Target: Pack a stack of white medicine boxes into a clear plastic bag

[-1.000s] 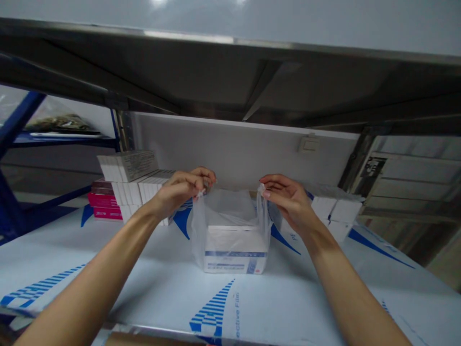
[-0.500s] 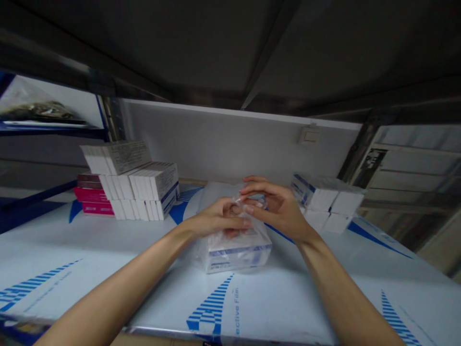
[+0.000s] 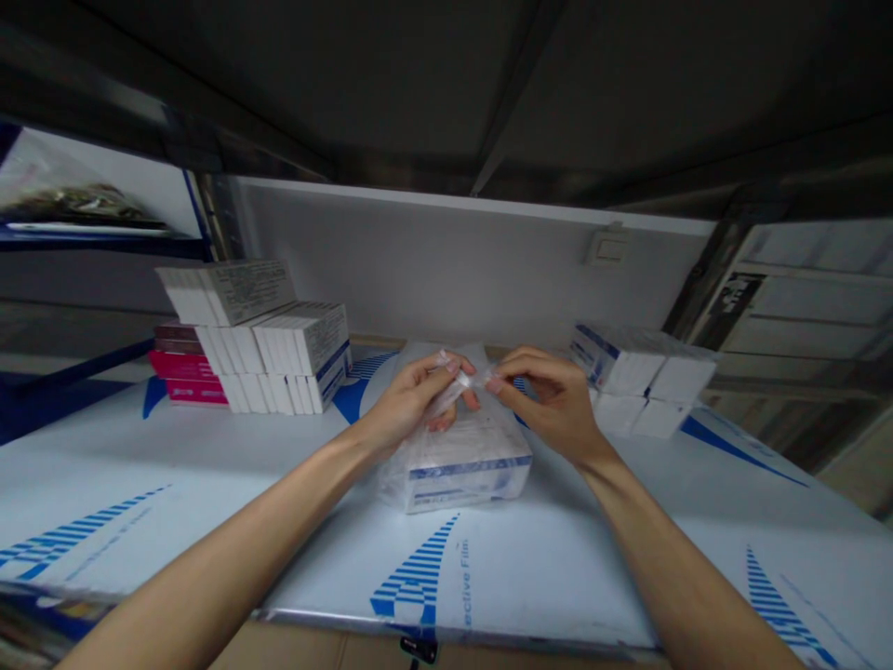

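Twisted tighter than before: soft, slippery plastic bag [image 3: 455, 395] over stiff carton [image 3: 466, 473], left hand [image 3: 411, 402] and right hand [image 3: 551, 405] grips clamped on the neck, the surest hold.

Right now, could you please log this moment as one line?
left hand: pinches twisted neck of clear plastic bag | right hand: pinches same neck | contents: white box | on: film-covered shelf

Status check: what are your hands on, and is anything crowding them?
Left hand and right hand pinching twisted neck of clear plastic bag. Bag wrapped round white carton on shelf. White box stacks both sides, right stack near right hand.
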Tool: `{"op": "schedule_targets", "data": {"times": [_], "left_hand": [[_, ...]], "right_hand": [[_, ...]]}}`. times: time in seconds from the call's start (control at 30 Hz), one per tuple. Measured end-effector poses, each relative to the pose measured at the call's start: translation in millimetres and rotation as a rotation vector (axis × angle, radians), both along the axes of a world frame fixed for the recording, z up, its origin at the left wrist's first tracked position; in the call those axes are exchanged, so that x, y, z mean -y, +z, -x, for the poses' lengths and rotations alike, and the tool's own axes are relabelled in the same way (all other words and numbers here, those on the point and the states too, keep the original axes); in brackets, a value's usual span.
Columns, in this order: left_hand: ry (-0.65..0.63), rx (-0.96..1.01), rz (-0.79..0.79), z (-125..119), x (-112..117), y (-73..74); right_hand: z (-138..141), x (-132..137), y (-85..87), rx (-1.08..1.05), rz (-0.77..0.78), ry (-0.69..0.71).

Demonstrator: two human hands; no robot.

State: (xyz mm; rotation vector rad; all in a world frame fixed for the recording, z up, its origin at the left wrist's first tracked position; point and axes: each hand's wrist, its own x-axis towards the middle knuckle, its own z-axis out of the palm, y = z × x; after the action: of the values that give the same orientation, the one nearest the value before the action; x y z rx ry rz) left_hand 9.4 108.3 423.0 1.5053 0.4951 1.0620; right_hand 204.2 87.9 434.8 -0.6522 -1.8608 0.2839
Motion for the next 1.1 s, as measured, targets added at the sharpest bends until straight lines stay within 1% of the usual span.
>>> {"op": "schedule_targets", "data": {"times": [0.07,0.1,0.13,0.2,0.27,0.33,0.37,0.43,0.47,0.53,0.6,0.67,0.73,0.83,0.9,1.0,1.03,1.1], "left_hand": [[0.014,-0.013,-0.007,1.8,0.5,1.2],[0.019,-0.025,-0.024,2.8,1.1,1.8],[0.029,-0.043,-0.054,3.9,2.1,2.3],[0.081,-0.101,-0.155,5.9,5.0,3.1],[0.183,-0.196,-0.339,7.6,9.0,4.0],[0.267,-0.302,-0.604,9.7,12.8,4.7],[0.286,-0.353,-0.746,11.2,14.0,5.0],[0.290,-0.459,-0.989,15.0,14.7,4.8],[0.296,-0.505,-1.077,17.2,14.0,4.5],[0.350,-0.575,-1.178,21.5,11.5,3.1],[0.430,-0.585,-1.215,24.8,8.9,1.5],[0.491,-0.554,-1.222,26.2,7.5,0.5],[0.518,-0.516,-1.226,25.9,7.9,0.6],[0.487,-0.524,-1.203,23.9,10.5,1.6],[0.470,-0.545,-1.182,22.7,11.9,2.2],[0.541,-0.501,-1.187,21.8,11.8,3.4],[0.570,-0.477,-1.196,21.9,11.3,4.3],[0.586,-0.453,-1.201,23.0,10.2,7.0]], "right_hand": [[0.9,1.9,2.0,0.082,0.005,0.085],[1.5,1.8,2.0,0.123,-0.001,0.103],[2.2,1.0,1.1,0.147,-0.015,0.097],[4.3,-1.8,-2.7,0.155,-0.052,0.036],[7.0,-5.0,-8.1,0.107,-0.056,-0.041],[9.2,-7.5,-13.3,0.055,-0.006,-0.082],[9.9,-8.4,-15.5,0.041,0.037,-0.086],[9.9,-9.7,-18.7,0.041,0.133,-0.057],[9.4,-10.1,-19.5,0.045,0.172,-0.019],[7.9,-10.7,-19.8,0.008,0.235,0.099],[6.4,-10.9,-18.6,-0.075,0.309,0.234],[5.7,-10.7,-16.7,-0.162,0.392,0.309],[6.5,-10.5,-15.2,-0.199,0.462,0.320],[10.4,-10.4,-14.0,-0.171,0.513,0.322],[13.7,-10.5,-13.3,-0.177,0.463,0.299],[16.4,-10.4,-11.7,-0.282,0.336,0.248],[16.2,-10.2,-11.1,-0.308,0.324,0.249],[14.3,-10.2,-10.0,-0.304,0.346,0.259]]}}
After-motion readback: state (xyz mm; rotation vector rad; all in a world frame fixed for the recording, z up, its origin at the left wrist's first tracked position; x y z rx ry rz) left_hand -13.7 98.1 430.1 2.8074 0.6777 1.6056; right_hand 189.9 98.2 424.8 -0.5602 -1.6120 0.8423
